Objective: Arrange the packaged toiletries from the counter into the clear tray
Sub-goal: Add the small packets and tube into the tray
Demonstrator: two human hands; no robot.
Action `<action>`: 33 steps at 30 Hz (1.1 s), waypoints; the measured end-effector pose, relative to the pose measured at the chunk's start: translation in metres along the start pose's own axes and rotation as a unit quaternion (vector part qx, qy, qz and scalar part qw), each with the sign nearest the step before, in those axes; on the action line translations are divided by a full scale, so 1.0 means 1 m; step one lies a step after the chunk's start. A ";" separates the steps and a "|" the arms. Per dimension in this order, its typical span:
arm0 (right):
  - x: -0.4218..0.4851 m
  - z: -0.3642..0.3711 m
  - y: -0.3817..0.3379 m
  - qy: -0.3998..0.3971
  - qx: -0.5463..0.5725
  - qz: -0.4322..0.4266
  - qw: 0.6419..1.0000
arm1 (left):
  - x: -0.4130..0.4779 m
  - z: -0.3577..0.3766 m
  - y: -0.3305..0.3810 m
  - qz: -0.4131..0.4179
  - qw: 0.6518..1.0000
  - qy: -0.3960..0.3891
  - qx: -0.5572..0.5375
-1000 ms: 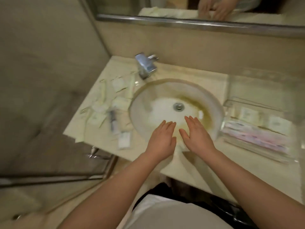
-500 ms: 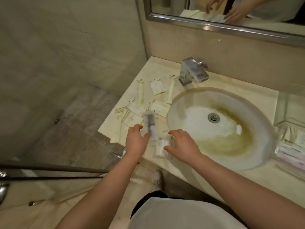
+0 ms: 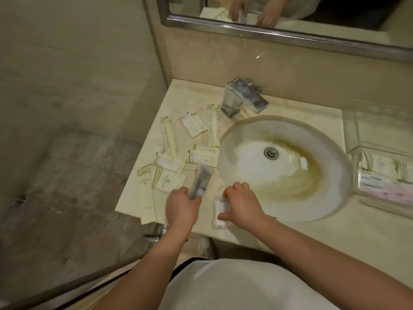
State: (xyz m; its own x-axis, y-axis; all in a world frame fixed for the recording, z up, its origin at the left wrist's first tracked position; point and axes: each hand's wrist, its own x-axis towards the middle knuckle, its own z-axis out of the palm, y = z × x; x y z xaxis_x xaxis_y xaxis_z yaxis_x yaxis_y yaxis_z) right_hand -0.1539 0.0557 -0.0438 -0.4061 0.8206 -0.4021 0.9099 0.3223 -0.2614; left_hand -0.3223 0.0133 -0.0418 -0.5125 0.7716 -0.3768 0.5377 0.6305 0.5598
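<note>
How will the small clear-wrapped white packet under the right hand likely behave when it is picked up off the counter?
The small packet lies flat near the counter edge, under the right hand, so it probably needs pinching by an edge. Its clear wrap looks glossy, so it may be slippery. Small and flat, it seems light and unlikely to roll. Its stiffness cannot be told.

You have cream sachets scattered on the counter's left side, a clear-wrapped dark item lifted, and the clear tray at the right edge.
</note>
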 end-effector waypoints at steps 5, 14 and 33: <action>-0.007 -0.010 0.019 -0.034 0.173 0.064 0.982 | -0.012 -0.032 0.006 0.051 0.991 -0.058 -0.110; -0.064 -0.056 0.118 0.180 0.512 0.256 0.800 | -0.024 -0.024 0.094 0.156 0.961 -0.192 -0.125; -0.206 -0.088 0.403 0.373 0.656 0.381 0.535 | -0.092 0.242 0.371 0.281 0.919 -0.274 0.042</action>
State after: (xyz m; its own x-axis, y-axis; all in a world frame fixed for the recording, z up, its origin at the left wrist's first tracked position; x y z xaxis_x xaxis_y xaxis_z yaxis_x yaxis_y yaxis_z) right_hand 0.3037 0.0583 0.0105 0.6308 0.5960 -0.4969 -0.2543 -0.4462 -0.8580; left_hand 0.0864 0.1968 0.0215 0.2638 0.8895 -0.3730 0.6765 0.1051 0.7289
